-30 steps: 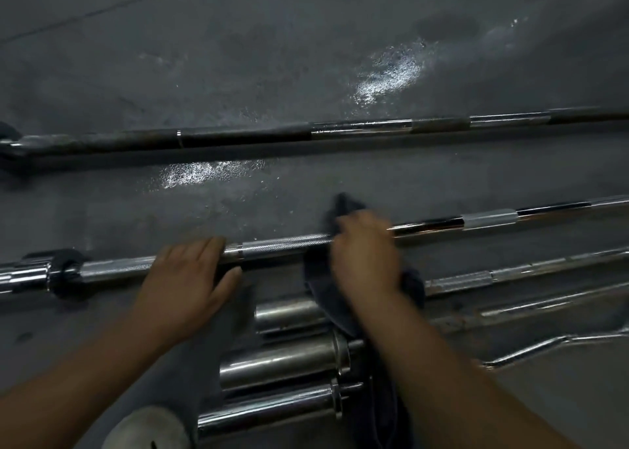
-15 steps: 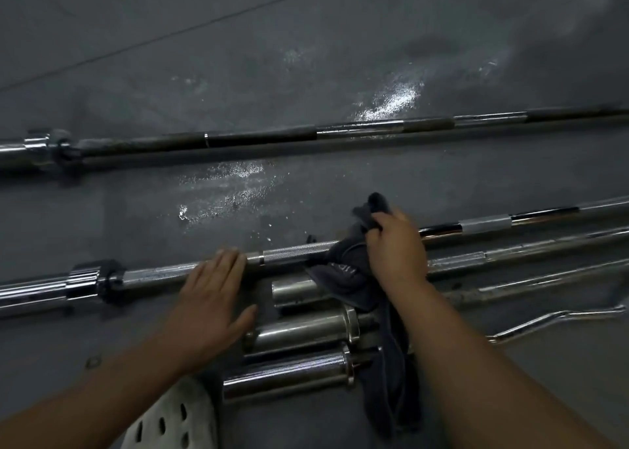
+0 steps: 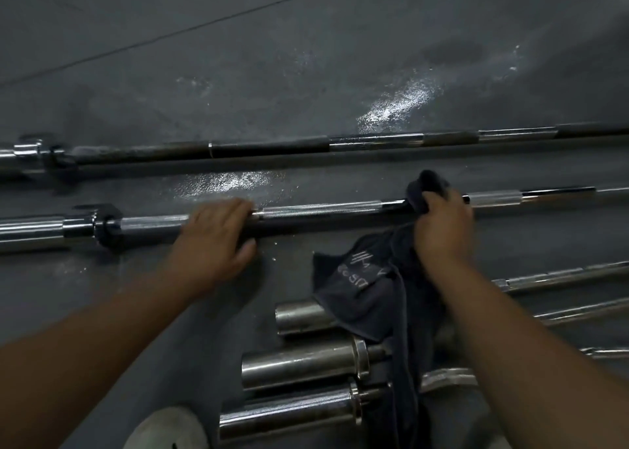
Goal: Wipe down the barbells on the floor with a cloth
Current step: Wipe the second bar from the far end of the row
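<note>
Wiping under way. Item: barbell (image 3: 323, 210) on the floor (image 3: 306, 74), beneath both hands. Grip: right hand (image 3: 442, 227) clamped on the cloth (image 3: 374, 285), bunched round the bar, loose end trailing below the wrist. Support: left hand (image 3: 218, 234), fingers flat and apart, pressing the bar, probably to stop it rolling.

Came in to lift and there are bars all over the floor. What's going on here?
A person is wiping barbells laid out on the floor. Their left hand rests on the chrome barbell, steadying it, while the right hand grips a dark cloth bunched over that same shaft. A far barbell lies beyond it, and other bars lie nearer.
</note>
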The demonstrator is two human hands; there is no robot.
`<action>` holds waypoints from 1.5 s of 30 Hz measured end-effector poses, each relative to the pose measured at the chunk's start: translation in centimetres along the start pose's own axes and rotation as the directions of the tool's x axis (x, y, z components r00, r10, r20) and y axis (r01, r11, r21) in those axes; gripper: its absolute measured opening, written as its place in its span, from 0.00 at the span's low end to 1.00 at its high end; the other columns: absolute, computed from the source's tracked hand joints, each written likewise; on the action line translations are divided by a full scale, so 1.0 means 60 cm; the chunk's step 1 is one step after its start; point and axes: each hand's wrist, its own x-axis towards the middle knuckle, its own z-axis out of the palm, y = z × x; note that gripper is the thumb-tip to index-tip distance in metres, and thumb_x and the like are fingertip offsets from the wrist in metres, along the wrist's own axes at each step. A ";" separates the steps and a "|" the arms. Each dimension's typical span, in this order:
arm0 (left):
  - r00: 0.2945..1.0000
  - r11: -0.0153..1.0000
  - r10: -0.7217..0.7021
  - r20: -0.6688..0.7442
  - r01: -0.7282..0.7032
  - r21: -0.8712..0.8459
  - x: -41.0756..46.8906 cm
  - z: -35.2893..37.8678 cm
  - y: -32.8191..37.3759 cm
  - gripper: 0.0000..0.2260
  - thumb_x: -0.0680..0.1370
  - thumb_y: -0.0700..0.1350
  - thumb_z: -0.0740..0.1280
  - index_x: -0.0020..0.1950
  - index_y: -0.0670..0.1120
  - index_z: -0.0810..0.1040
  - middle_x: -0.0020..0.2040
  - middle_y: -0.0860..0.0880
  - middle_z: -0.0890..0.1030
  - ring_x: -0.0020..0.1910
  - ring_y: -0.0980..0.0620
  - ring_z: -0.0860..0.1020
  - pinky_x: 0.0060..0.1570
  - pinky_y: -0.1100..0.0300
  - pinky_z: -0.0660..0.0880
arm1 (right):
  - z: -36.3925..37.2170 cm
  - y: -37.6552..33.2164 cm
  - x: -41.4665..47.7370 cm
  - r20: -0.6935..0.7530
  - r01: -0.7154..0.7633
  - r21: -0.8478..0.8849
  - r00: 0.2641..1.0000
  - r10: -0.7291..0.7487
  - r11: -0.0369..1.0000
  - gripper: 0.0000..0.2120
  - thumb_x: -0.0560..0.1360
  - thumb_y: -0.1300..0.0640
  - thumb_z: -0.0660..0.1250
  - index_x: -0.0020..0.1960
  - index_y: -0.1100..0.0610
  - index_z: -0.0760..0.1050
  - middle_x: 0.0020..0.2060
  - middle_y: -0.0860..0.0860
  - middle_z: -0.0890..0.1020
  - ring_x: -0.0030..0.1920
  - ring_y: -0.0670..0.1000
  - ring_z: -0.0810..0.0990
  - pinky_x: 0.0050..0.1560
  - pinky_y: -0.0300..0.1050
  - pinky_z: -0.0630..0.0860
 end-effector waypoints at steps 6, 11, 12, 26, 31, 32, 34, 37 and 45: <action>0.998 0.996 -0.052 -0.027 0.054 0.072 0.065 0.000 0.002 0.36 0.66 0.65 0.58 0.69 0.47 0.70 0.61 0.43 0.77 0.58 0.40 0.74 0.61 0.47 0.60 | 0.076 -0.191 -0.058 0.036 0.416 0.084 0.907 -0.420 0.905 0.18 0.75 0.61 0.62 0.63 0.49 0.77 0.68 0.51 0.72 0.63 0.60 0.69 0.49 0.50 0.75; 0.998 0.996 -0.060 0.008 0.059 0.065 0.107 -0.016 -0.012 0.32 0.65 0.63 0.57 0.64 0.48 0.73 0.55 0.44 0.77 0.54 0.41 0.75 0.56 0.47 0.67 | 0.053 -0.136 0.010 0.034 0.508 0.067 0.859 -0.511 0.859 0.22 0.74 0.56 0.54 0.63 0.50 0.77 0.67 0.52 0.73 0.62 0.60 0.71 0.53 0.51 0.75; 0.998 0.996 -0.066 -0.004 0.066 0.062 0.109 -0.016 -0.012 0.32 0.65 0.63 0.57 0.64 0.48 0.73 0.54 0.44 0.77 0.53 0.41 0.75 0.56 0.47 0.67 | 0.043 -0.096 0.034 0.004 0.420 0.042 0.907 -0.421 0.906 0.23 0.73 0.58 0.54 0.65 0.51 0.77 0.68 0.53 0.73 0.63 0.61 0.70 0.57 0.52 0.75; 0.999 0.993 -0.031 0.010 0.032 -0.118 0.019 -0.031 0.007 0.34 0.65 0.58 0.58 0.68 0.44 0.72 0.64 0.43 0.77 0.62 0.41 0.74 0.63 0.47 0.68 | 0.038 -0.095 -0.010 0.142 0.420 0.012 0.897 -0.418 0.907 0.22 0.74 0.62 0.60 0.66 0.48 0.76 0.63 0.53 0.75 0.63 0.59 0.72 0.55 0.52 0.75; 0.997 0.996 -0.037 0.069 0.043 -0.081 -0.002 -0.014 0.030 0.32 0.66 0.60 0.58 0.67 0.49 0.74 0.60 0.45 0.76 0.58 0.40 0.74 0.58 0.46 0.70 | 0.017 -0.066 -0.038 0.125 0.117 -0.019 0.986 -0.113 0.993 0.18 0.74 0.64 0.61 0.62 0.53 0.78 0.59 0.54 0.77 0.62 0.59 0.71 0.54 0.51 0.73; 0.995 0.998 -0.030 0.098 0.036 -0.054 -0.006 -0.008 0.039 0.32 0.66 0.61 0.58 0.67 0.49 0.74 0.60 0.46 0.76 0.57 0.41 0.75 0.57 0.46 0.70 | 0.026 -0.107 -0.070 0.176 0.190 0.009 0.966 -0.188 0.982 0.18 0.75 0.63 0.61 0.61 0.51 0.79 0.58 0.53 0.77 0.62 0.58 0.72 0.54 0.50 0.73; 0.994 0.999 -0.020 0.111 0.024 -0.041 -0.024 -0.001 0.048 0.32 0.65 0.61 0.58 0.66 0.48 0.73 0.60 0.46 0.78 0.56 0.41 0.77 0.56 0.47 0.70 | 0.047 -0.174 -0.137 0.228 0.429 0.068 0.872 -0.433 0.901 0.17 0.75 0.61 0.62 0.60 0.51 0.79 0.56 0.52 0.77 0.60 0.57 0.73 0.53 0.51 0.74; 0.992 0.997 0.070 0.105 -0.065 -0.047 -0.071 0.008 0.042 0.35 0.65 0.58 0.59 0.70 0.45 0.70 0.63 0.42 0.78 0.58 0.41 0.78 0.59 0.47 0.71 | 0.040 -0.151 -0.153 0.279 0.550 0.093 0.785 -0.552 0.830 0.17 0.73 0.60 0.65 0.61 0.49 0.79 0.58 0.51 0.77 0.60 0.57 0.74 0.53 0.52 0.76; 0.988 0.996 0.084 0.127 -0.078 -0.054 -0.152 0.025 0.076 0.37 0.71 0.61 0.58 0.75 0.42 0.67 0.72 0.42 0.71 0.70 0.42 0.70 0.71 0.45 0.59 | 0.018 -0.048 -0.151 0.157 0.163 -0.014 0.975 -0.159 0.986 0.16 0.72 0.61 0.60 0.56 0.53 0.81 0.55 0.54 0.79 0.57 0.59 0.74 0.50 0.49 0.73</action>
